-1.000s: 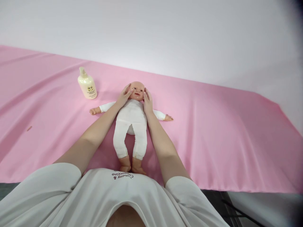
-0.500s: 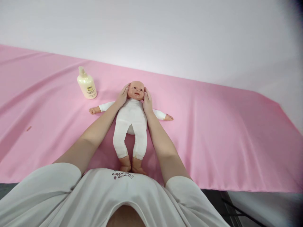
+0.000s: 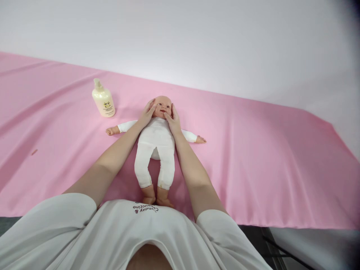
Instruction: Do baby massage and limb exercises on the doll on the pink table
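"Where's the doll?"
"Face-up on creased pink cloth, head between left hand and right hand, fingers open, cupping it."
"And around the doll?"
"Pump bottle left of its head; plain white wall beyond."

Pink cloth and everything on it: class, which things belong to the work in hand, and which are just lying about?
In use:
- doll, its head between the hands
- left hand
- right hand
- pink cloth, under the doll

Apparently lying about:
- pump bottle, untouched, though it may belong
- small brown mark, unclear what
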The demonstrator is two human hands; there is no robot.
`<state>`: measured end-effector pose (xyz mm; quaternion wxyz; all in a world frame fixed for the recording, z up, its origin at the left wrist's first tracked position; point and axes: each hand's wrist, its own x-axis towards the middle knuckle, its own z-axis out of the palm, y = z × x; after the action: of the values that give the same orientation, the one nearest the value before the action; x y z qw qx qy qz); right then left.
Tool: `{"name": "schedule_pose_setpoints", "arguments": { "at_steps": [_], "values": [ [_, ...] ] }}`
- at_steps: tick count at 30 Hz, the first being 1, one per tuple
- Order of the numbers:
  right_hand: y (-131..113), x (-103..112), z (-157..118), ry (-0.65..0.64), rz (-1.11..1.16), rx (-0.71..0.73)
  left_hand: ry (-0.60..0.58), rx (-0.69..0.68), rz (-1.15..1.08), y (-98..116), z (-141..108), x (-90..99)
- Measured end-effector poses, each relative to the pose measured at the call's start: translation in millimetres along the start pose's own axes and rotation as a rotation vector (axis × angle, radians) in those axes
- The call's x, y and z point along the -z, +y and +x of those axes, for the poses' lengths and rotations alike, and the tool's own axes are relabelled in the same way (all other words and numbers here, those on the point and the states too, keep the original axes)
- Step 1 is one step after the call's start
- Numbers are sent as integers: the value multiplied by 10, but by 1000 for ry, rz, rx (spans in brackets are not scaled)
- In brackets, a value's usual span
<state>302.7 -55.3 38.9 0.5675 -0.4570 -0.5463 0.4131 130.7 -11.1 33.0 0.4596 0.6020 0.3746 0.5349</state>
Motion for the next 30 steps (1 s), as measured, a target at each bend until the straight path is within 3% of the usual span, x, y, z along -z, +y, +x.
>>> {"name": "schedule_pose_setpoints", "arguments": {
  "at_steps": [15, 22, 30],
  "values": [
    [133, 37, 49, 66, 109, -31, -8, 26, -106, -114, 24, 41],
    [29, 40, -13, -6, -6, -19, -83, -30, 59, -129, -3, 23],
    [48, 15, 13, 18, 57, -6, -6, 27, -33, -29, -38, -13]
  ]
}}
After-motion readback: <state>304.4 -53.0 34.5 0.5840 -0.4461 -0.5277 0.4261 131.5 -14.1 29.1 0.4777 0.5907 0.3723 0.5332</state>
